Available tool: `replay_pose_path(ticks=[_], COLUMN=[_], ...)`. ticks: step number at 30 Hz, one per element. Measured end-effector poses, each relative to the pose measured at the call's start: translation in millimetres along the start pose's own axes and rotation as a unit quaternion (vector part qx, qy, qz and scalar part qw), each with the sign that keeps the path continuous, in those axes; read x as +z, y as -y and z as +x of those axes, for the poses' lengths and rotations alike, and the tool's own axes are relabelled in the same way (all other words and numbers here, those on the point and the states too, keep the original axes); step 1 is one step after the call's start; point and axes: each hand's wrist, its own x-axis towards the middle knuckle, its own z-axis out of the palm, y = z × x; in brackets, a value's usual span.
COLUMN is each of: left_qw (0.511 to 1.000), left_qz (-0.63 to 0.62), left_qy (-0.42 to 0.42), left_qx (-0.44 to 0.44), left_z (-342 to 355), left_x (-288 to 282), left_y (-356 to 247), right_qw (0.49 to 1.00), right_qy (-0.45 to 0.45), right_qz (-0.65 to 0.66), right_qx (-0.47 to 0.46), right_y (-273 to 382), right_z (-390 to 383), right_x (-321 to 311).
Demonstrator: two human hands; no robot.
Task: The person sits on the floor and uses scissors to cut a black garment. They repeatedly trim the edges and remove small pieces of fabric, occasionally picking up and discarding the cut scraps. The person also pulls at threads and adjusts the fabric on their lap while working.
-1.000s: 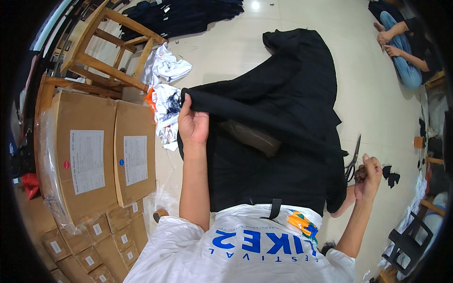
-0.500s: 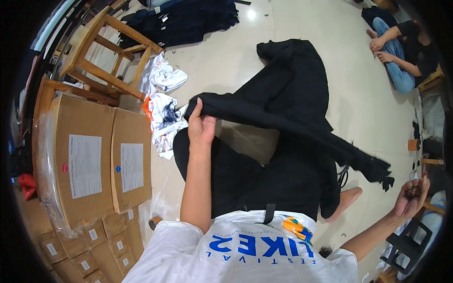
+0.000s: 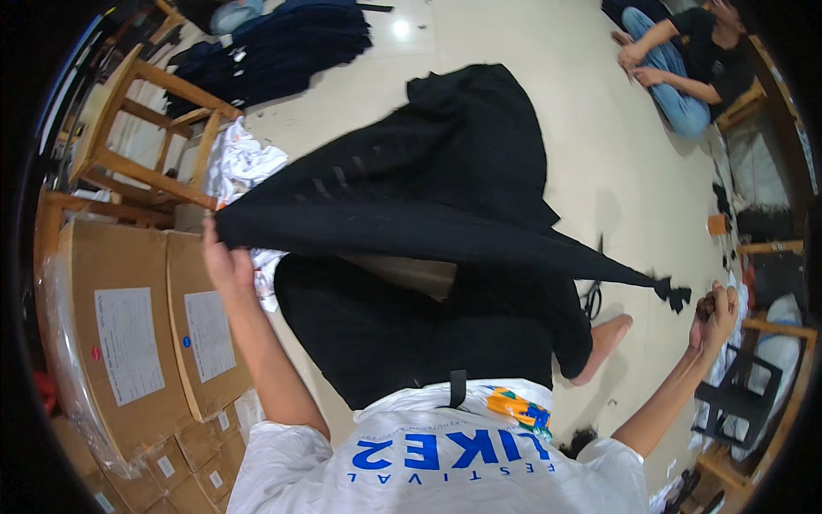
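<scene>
A large black garment [image 3: 402, 227] stretches across my lap and out over the floor, one long edge pulled fairly straight. My left hand [image 3: 229, 265] is closed on its left end, drawn out to the side beyond my knee. The right end narrows to a ragged, frayed tip [image 3: 675, 295]. Beside that tip is my right hand [image 3: 717, 315], its fingers curled around a small dark clump that I cannot make out. Whether the clump joins the garment is unclear. A black looped handle [image 3: 592, 300] shows on the floor beside my bare foot.
Cardboard boxes [image 3: 128, 257] are stacked at my left, below a wooden stool [image 3: 145, 163]. White cloths [image 3: 244, 163] lie by the stool. Dark folded garments [image 3: 291, 51] are piled farther back. Another person [image 3: 685, 68] sits at far right. A black plastic frame [image 3: 738, 394] stands near my right arm.
My left hand has moved left with the garment's end, pulling the cloth longer and straighter. My right hand has risen slightly and its fingers have curled in. The view has shifted somewhat.
</scene>
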Motion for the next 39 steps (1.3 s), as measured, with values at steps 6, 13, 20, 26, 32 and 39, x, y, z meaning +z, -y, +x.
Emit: replay_pose_path(ticks=[6, 13, 20, 26, 32, 39], left_qw=[0.994, 0.969, 0.979, 0.974, 0.973, 0.959], left_qz=[-0.007, 0.098, 0.092, 0.149, 0.124, 0.174], left_qy=[-0.076, -0.196, -0.111, -0.082, -0.042, -0.052], left_qx=[-0.084, -0.111, -0.145, -0.152, -0.187, -0.218], left_z=[11.8, 17.5, -8.3, -4.3, -10.5, -23.8], left_x=[-56.8, -105.2, -109.9, -107.6, -108.0, -120.6], left_y=[-28.1, 26.1, 38.5, 21.6, 28.8, 19.5], right_qw=[0.993, 0.962, 0.773, 0.931, 0.85, 0.887], right_qy=[-0.04, -0.209, -0.073, 0.175, 0.445, 0.427], right_qz=[0.038, -0.135, -0.629, -0.313, -0.282, -0.132], right_qx=[0.102, 0.114, -0.032, 0.063, 0.015, 0.12], right_y=[-55.1, -62.5, -110.1, -125.1, -88.6, -83.3], right_z=[56.8, 94.7, 35.4, -67.8, -115.9, -130.8], right_x=[-145.1, -319.2, -209.0, -5.3, 96.8, 103.9])
